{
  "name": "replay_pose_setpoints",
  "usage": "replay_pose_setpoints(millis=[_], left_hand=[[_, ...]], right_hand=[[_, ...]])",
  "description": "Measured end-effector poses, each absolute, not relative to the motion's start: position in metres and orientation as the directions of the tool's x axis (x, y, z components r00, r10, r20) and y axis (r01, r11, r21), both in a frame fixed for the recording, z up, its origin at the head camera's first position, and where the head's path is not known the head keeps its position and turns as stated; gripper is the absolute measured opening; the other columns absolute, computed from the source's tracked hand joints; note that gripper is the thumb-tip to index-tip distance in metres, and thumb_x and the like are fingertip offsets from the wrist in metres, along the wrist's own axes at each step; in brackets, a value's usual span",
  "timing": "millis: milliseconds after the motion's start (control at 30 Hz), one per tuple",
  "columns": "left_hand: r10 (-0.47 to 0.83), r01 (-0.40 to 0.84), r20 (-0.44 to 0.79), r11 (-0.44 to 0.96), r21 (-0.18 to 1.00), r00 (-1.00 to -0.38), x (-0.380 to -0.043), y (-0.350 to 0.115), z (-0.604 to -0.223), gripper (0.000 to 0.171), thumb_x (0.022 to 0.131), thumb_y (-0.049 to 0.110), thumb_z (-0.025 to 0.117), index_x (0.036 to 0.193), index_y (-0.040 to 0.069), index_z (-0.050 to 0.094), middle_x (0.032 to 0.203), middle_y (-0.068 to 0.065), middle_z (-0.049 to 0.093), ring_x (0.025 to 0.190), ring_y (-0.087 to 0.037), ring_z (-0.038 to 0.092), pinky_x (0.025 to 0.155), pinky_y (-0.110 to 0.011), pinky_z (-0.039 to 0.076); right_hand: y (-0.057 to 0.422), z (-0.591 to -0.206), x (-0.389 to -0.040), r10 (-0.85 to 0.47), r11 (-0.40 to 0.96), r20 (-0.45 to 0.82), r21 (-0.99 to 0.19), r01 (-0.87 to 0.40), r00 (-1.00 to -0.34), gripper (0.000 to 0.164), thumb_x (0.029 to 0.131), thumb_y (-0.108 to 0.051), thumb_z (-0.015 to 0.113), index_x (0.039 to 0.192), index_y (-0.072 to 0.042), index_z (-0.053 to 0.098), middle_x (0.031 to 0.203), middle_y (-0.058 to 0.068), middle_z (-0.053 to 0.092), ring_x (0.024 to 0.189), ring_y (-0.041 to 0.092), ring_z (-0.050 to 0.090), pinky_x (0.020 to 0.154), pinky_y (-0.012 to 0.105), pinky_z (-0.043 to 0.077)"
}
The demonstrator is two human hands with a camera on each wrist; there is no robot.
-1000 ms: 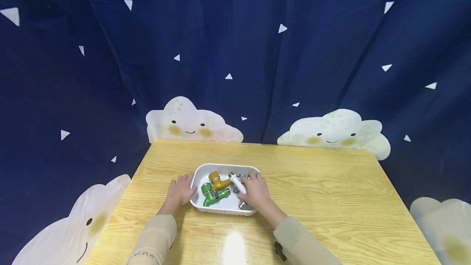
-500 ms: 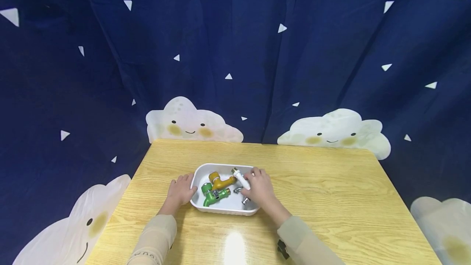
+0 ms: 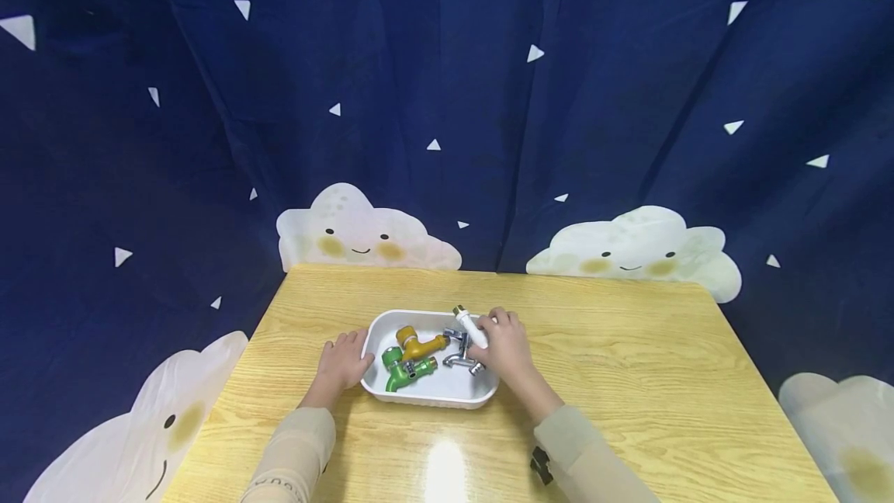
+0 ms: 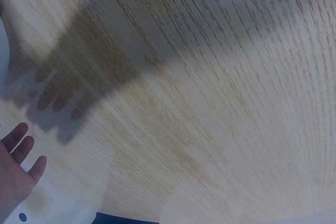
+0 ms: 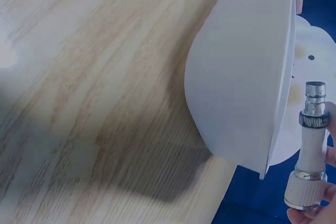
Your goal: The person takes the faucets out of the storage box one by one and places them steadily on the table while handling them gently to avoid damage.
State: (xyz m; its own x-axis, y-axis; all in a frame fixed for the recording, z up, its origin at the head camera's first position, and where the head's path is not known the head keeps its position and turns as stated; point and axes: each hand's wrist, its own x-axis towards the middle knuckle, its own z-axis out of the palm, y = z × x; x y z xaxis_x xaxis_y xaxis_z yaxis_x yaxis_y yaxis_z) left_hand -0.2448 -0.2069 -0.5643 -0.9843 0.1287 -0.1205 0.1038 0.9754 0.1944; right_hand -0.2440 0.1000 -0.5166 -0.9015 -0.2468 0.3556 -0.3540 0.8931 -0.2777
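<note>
My right hand (image 3: 507, 348) holds a white tap (image 3: 471, 326) above the right end of a white plastic basin (image 3: 433, 400). In the right wrist view this tap (image 5: 312, 148) shows a metal threaded end, a dark ring and a ribbed white section, with fingers at its side. My left hand (image 3: 342, 363) holds the basin's left rim, thumb over the edge; several of its fingers (image 4: 21, 150) stretch outside it in the left wrist view. Inside the basin lie a green tap (image 3: 408, 371), a yellow tap (image 3: 422, 346) and chrome tap ware (image 3: 461, 358).
The basin stands on a wood-grain table (image 3: 628, 379). Behind the table hangs a dark blue curtain (image 3: 391, 154) printed with white triangles and smiling clouds. A small black object (image 3: 540, 464) shows by the right sleeve.
My right hand has lifted the white tap and moved it to the right, over the basin's right end. The chrome ware beneath is uncovered. My left hand stays put.
</note>
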Motion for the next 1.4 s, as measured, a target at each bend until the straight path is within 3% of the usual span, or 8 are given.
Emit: replay_pose_setpoints(millis=[533, 1400], left_hand=[[0.129, 0.106, -0.110, 0.975, 0.197, -0.986, -0.243, -0.205, -0.560, 0.057, 0.089, 0.035, 0.042, 0.136, 0.004, 0.037, 0.128, -0.018, 0.048, 0.117, -0.036, 0.042, 0.094, -0.058, 0.032], [0.129, 0.105, -0.117, 0.975, 0.193, -0.985, -0.243, -0.205, -0.560, 0.058, 0.089, 0.037, 0.042, 0.137, 0.005, 0.037, 0.129, -0.018, 0.047, 0.119, -0.036, 0.041, 0.095, -0.058, 0.032]], right_hand=[[0.127, -0.516, -0.257, -0.136, 0.902, 0.407, -0.326, -0.283, -0.903, 0.033, 0.061, -0.029, 0.074, 0.086, -0.010, 0.064, 0.101, 0.016, 0.057, 0.091, 0.038, 0.051, 0.072, 0.049, 0.045], [0.165, -0.537, -0.271, -0.003, 0.894, 0.387, -0.413, -0.176, -0.922, 0.034, 0.063, -0.023, 0.071, 0.090, -0.005, 0.064, 0.103, 0.019, 0.055, 0.097, 0.039, 0.049, 0.078, 0.050, 0.040]])
